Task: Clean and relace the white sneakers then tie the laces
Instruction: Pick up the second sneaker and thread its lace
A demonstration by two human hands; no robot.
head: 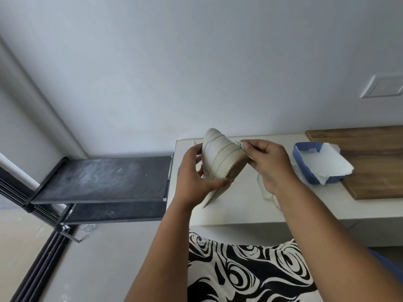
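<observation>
The person holds one white sneaker (220, 155) up in the air over the near-left corner of the white table (239, 212), sole turned towards the camera and toe pointing up. The left hand (194, 177) grips the shoe from the left side, fingers curled round the sole edge. The right hand (265, 162) pinches a small piece of whitish wipe or cloth (239, 144) against the shoe's right edge, thumb and fingers closed on it.

This looks like the cleaning step: the sole rim is being wiped, and no lacing appears to be under way. The next move probably calls for turning the shoe in the left hand so that the cloth can reach an unwiped part, keeping the grip firm so the shoe does not slip.

Counted: one sneaker is in view; a second cannot be seen. A pale strip, perhaps a lace (265, 190), lies on the table beneath the right wrist. One blue tray (305, 171) holds white paper sheets (327, 164) and sits partly on one wooden board (370, 162). One dark shelf rack (102, 179) stands to the left.
</observation>
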